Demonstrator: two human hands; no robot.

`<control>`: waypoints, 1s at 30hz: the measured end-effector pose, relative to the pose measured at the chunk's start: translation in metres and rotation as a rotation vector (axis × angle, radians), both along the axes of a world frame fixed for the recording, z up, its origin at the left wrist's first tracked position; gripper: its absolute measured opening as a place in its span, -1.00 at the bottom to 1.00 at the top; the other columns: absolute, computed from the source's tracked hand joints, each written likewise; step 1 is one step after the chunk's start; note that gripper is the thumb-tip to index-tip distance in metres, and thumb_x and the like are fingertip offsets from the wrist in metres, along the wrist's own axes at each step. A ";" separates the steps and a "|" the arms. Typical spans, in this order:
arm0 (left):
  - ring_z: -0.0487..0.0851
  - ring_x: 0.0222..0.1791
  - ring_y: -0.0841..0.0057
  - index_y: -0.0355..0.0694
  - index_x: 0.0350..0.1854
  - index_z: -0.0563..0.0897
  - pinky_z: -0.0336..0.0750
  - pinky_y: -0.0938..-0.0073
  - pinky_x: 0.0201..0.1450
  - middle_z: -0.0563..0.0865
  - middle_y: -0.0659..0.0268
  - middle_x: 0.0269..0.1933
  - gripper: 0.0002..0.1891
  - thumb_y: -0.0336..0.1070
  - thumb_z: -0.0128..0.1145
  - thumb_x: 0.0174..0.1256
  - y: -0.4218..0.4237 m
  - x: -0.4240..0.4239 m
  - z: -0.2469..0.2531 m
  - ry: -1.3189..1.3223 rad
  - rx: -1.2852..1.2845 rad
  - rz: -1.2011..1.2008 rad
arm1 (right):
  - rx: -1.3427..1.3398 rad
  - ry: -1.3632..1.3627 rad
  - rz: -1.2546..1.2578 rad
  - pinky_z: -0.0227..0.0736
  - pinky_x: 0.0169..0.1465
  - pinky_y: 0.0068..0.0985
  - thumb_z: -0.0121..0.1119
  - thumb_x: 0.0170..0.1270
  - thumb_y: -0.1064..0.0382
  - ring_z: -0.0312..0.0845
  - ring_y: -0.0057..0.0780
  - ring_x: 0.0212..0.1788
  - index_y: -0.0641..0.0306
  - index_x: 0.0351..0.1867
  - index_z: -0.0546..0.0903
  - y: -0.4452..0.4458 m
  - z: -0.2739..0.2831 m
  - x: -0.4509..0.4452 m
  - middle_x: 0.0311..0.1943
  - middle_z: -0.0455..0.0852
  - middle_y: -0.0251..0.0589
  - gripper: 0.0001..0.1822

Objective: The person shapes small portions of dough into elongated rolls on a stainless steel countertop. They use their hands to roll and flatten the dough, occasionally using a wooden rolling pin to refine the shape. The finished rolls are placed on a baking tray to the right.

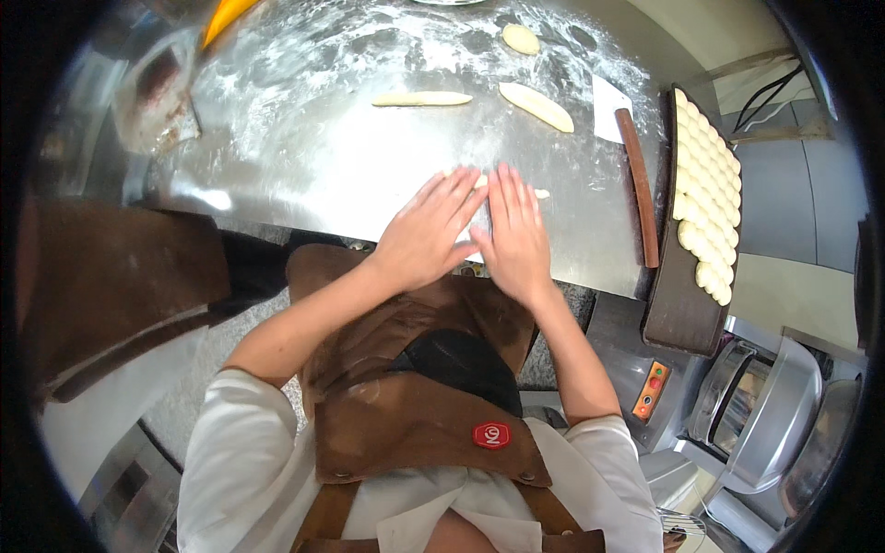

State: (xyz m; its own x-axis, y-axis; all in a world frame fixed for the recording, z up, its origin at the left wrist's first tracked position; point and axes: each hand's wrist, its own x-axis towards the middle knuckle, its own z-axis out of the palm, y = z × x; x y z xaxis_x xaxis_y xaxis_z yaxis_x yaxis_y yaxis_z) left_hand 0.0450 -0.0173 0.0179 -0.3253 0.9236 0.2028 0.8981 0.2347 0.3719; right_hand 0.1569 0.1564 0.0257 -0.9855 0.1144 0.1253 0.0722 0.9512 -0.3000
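My left hand [432, 231] and my right hand [515, 235] lie palm down, side by side, near the front edge of a floured steel worktable [276, 173]. Under their fingers is a thin strip of dough [543, 194]. Its tip sticks out past my right fingers, and a bit shows between the hands; the rest is covered. Both hands are flat, gripping nothing, thumbs turned toward each other. Farther up the table lie a long dough strip [422, 99], a slanted, flattened oval of dough [536, 108] and a small round dough piece [520, 39].
To the right are a white dough scraper [610, 107], a brown rolling pin [639, 186] and a dark tray [681, 307] holding many dough balls. A clear plastic bag [155, 104] lies at left. Another person's brown apron [131, 269] is close on my left. Metal machinery [774, 422] stands lower right.
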 end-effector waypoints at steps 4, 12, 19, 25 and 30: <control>0.16 0.71 0.03 -0.39 0.69 0.16 -0.04 -0.01 0.75 0.24 -0.09 0.68 -0.22 0.11 -0.09 0.67 0.006 -0.003 -0.003 -0.008 0.032 0.050 | 0.028 0.030 -0.009 -0.15 0.73 -0.01 0.19 0.54 0.05 0.05 0.10 0.71 0.45 0.63 0.23 -0.005 0.001 0.000 0.66 0.20 0.18 -0.21; 0.22 0.69 0.09 -0.32 0.62 0.33 0.03 0.03 0.74 0.32 -0.09 0.65 -0.34 0.04 -0.08 0.68 0.066 -0.039 -0.014 -0.068 0.134 0.145 | -0.022 0.139 -0.162 -0.10 0.73 -0.09 0.06 0.61 0.04 0.13 -0.03 0.69 0.43 0.60 0.28 0.033 -0.020 -0.060 0.62 0.32 0.12 -0.30; 0.44 0.52 0.07 -0.18 0.54 0.49 0.34 0.02 0.57 0.52 0.10 0.53 -0.30 -0.33 0.38 0.33 -0.008 -0.025 0.001 -0.304 0.264 0.151 | -0.104 0.193 -0.257 0.01 0.68 -0.05 0.25 0.49 0.11 0.22 0.08 0.63 0.40 0.53 0.38 0.035 -0.010 0.024 0.55 0.42 0.11 -0.31; 0.54 0.21 0.25 -0.10 0.15 0.76 0.37 0.23 0.32 0.67 0.29 0.16 -0.61 -0.28 0.47 0.26 0.022 -0.032 0.003 -0.280 0.224 0.190 | -0.252 0.234 -0.164 0.23 0.50 -0.11 0.39 0.35 0.21 0.44 -0.01 0.42 0.18 0.37 0.58 0.049 -0.008 0.015 0.36 0.60 -0.04 -0.45; 0.56 0.11 0.29 -0.10 -0.08 0.81 0.37 0.26 0.25 0.69 0.35 0.03 -0.80 -0.28 0.45 0.28 0.036 -0.038 0.001 -0.318 0.242 0.257 | -0.326 0.303 -0.201 0.33 0.24 -0.21 0.39 0.35 0.24 0.52 -0.13 0.11 0.17 0.03 0.73 0.047 -0.013 -0.003 -0.01 0.70 -0.19 -0.74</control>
